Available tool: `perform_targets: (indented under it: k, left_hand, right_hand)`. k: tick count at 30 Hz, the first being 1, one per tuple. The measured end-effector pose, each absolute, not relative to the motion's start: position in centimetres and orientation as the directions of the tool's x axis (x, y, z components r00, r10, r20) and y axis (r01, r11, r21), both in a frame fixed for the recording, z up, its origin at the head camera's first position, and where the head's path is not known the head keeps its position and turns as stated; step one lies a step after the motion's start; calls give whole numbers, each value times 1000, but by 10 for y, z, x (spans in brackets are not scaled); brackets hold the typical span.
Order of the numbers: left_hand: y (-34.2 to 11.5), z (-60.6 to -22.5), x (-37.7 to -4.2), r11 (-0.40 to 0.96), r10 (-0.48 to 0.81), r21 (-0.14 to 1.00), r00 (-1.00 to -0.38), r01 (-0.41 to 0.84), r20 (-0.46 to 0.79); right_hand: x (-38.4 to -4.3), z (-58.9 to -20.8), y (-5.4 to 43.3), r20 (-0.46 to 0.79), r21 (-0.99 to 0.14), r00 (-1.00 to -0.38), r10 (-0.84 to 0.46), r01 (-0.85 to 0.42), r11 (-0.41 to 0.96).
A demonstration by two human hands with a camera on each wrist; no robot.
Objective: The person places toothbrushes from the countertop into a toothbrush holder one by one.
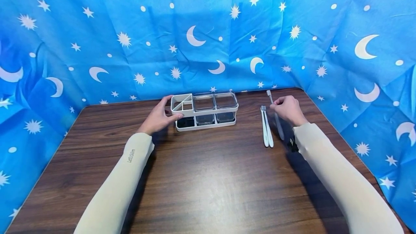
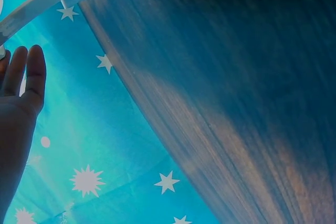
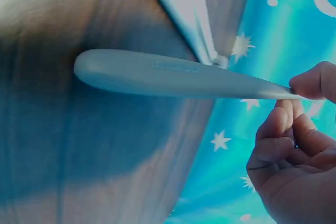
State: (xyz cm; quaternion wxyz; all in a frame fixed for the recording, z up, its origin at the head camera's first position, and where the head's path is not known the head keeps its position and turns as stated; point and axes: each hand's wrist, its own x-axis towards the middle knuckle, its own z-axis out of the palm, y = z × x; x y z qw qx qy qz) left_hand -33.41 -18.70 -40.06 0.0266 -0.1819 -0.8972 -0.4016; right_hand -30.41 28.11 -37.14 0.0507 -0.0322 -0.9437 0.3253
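Note:
A white toothbrush holder (image 1: 208, 112) with clear cups (image 1: 205, 119) stands near the back of the table. My left hand (image 1: 158, 117) grips its left end, thumb at the front and fingers around the side. In the left wrist view, part of the white frame (image 2: 32, 10) shows above the fingers. On the right, my right hand (image 1: 287, 109) pinches a grey toothbrush (image 3: 147, 74) between thumb and fingers, below its head. The brush's handle points toward the table's front. Two white toothbrushes (image 1: 265, 129) lie side by side just left of that hand.
The dark wooden table (image 1: 201, 176) reaches back to a blue curtain (image 1: 156, 31) printed with moons and stars. The curtain also hangs along both sides. A small black object (image 1: 292, 145) sits by the right wrist.

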Motion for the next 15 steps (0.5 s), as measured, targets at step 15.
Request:
perform_targets:
  k: [15]
  left_hand:
    - [-186, -400, -334, 616, 304, 715, -937, 331, 172]
  right_hand:
    - [-305, -337, 244, 413, -653, -911, -10, -303, 694]
